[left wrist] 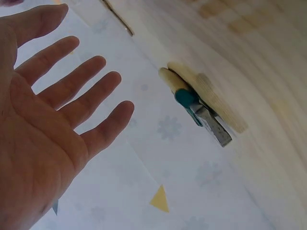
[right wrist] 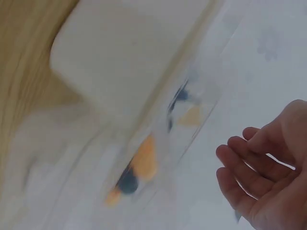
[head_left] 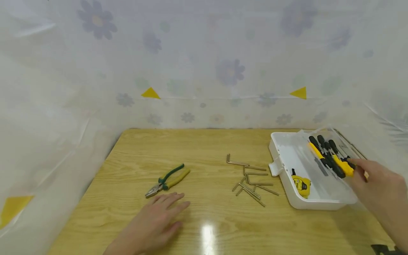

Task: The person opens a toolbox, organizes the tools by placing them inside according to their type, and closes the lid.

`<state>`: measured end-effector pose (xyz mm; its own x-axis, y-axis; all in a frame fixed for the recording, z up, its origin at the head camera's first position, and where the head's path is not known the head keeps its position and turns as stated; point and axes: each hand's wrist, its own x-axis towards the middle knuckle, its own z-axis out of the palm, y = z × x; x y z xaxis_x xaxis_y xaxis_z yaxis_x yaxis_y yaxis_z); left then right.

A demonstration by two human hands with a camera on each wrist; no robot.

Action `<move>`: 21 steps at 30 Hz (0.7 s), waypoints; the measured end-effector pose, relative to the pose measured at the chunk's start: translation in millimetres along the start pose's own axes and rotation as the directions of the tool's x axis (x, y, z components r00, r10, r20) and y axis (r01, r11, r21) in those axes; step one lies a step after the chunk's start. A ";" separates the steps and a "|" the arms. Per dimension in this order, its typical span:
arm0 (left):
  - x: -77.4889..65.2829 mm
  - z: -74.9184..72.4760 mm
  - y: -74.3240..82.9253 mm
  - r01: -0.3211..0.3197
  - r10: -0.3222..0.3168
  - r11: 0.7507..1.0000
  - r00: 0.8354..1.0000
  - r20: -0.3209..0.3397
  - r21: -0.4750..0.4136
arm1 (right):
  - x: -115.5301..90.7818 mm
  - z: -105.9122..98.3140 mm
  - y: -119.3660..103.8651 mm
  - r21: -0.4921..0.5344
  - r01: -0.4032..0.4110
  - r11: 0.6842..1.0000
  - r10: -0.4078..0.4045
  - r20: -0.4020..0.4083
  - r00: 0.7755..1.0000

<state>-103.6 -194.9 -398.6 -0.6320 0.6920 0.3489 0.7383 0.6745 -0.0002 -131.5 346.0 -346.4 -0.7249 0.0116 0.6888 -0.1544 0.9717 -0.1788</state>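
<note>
My left hand (head_left: 156, 219) is spread low over the wooden table, just in front of the pliers (head_left: 173, 182) with green and yellow handles. In the left wrist view its fingers (left wrist: 72, 86) are straight and hold nothing. My right hand (head_left: 376, 177) is at the right side of the white toolbox (head_left: 288, 193), beside a yellow-handled tool (head_left: 342, 165). The right wrist view shows its fingers (right wrist: 244, 172) loosely curled and empty, apart from the tools. Several black-handled screwdrivers (head_left: 313, 141) lie in a translucent tray in the box. Below the tray's left edge sits a yellow tape measure (head_left: 301, 185).
Several brass-coloured L-shaped hex keys (head_left: 253, 193) lie scattered on the table (head_left: 204, 148) left of the toolbox. A latch flap (head_left: 276, 168) sticks out from the box's left wall. Flowered white sheeting (head_left: 204, 63) with yellow triangles hangs behind and at both sides.
</note>
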 end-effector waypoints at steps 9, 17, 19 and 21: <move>-5.6 -0.6 -2.9 0.011 -0.010 1.000 1.000 -0.019 0.028 | -48.6 39.4 -119.0 0.180 0.377 0.909 -0.409 0.203 0.890; -2.1 -3.3 -3.8 0.000 0.000 1.000 1.000 -0.009 0.027 | -59.2 64.8 -148.1 0.067 0.222 0.973 -0.211 0.648 0.732; -1.7 -3.8 -4.4 -0.004 0.004 1.000 1.000 -0.014 0.028 | -59.5 67.9 -145.5 0.069 0.224 0.972 -0.213 0.661 0.720; -1.5 -4.3 -4.8 -0.009 0.010 0.999 1.000 -0.022 0.034 | -59.5 70.4 -142.8 0.107 0.250 0.962 -0.258 0.649 0.716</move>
<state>-105.2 -200.2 -395.1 -0.6196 0.6927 0.3692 0.7356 0.6765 -0.0349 -113.6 190.0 -411.3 -0.9147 -0.3953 0.0837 -0.4014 0.9128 -0.0750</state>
